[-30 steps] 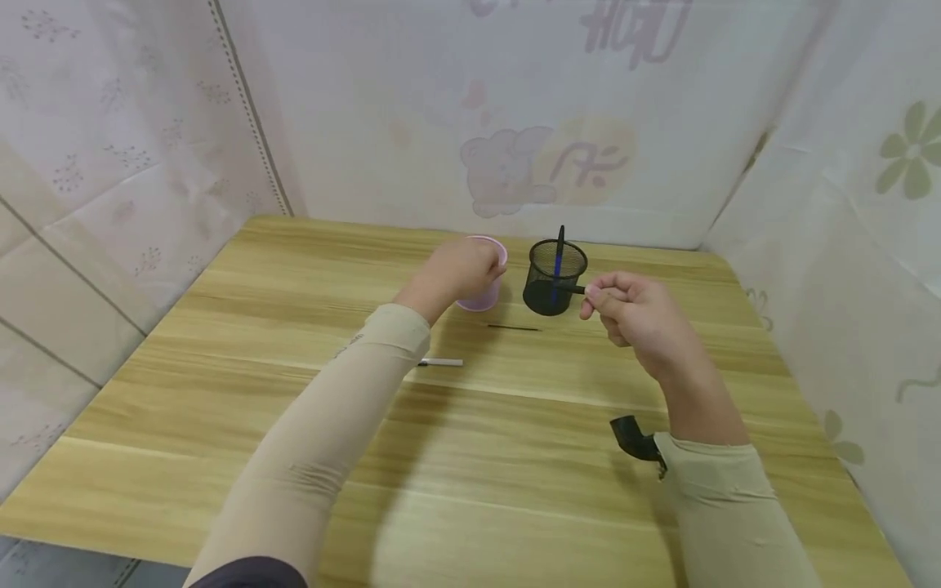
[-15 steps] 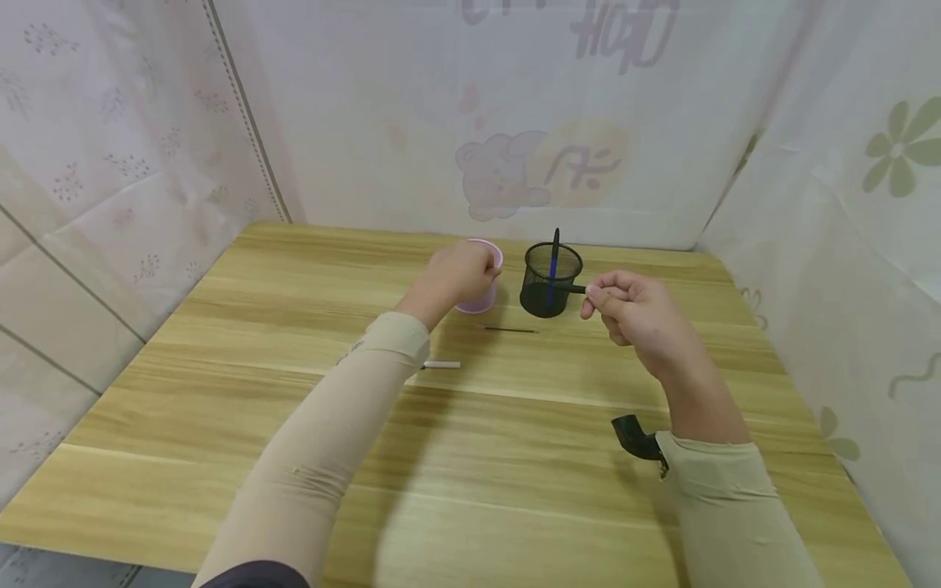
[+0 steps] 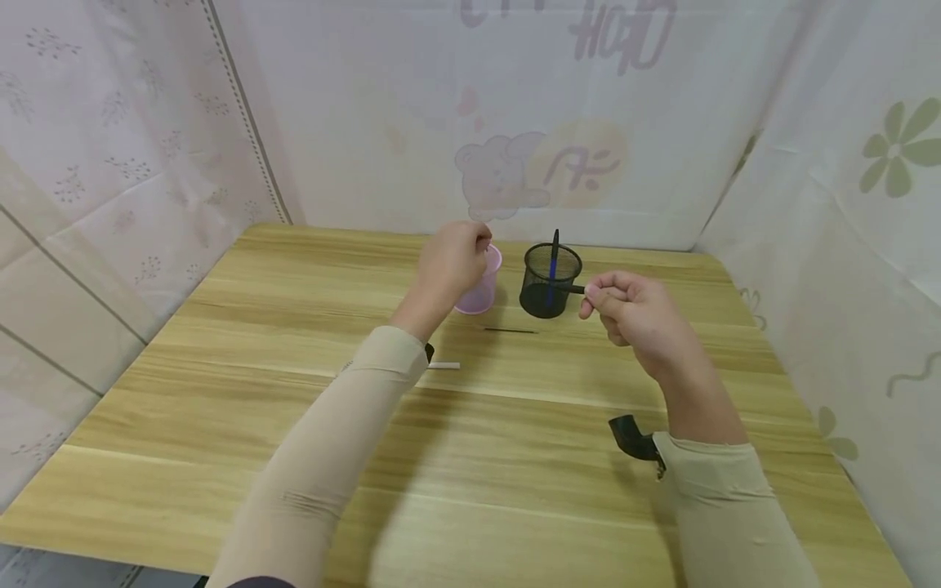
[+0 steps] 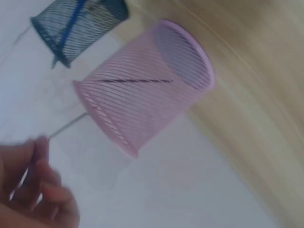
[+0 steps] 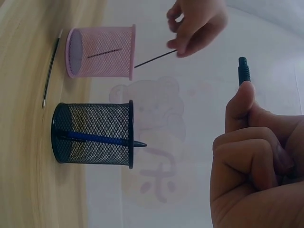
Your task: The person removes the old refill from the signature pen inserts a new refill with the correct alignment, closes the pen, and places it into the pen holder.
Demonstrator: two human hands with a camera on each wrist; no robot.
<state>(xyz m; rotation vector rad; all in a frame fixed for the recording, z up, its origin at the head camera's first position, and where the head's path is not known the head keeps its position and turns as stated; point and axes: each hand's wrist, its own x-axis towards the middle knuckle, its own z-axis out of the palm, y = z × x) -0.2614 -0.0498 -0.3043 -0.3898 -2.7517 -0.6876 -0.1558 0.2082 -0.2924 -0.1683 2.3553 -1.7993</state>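
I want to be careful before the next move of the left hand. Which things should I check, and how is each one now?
1. Left hand grips the thin rod: ok, pinched near one end.
2. Rod's other tip clear of the pink cup: cannot tell; it meets the rim in both wrist views.
3. Pink cup upright on the table: ok.
4. Right hand holds the black piece: ok, pinched.
5. Black cup upright, blue pen inside: ok.
6. No loose pieces on the table: not ok; a dark stick and a white tube lie there.
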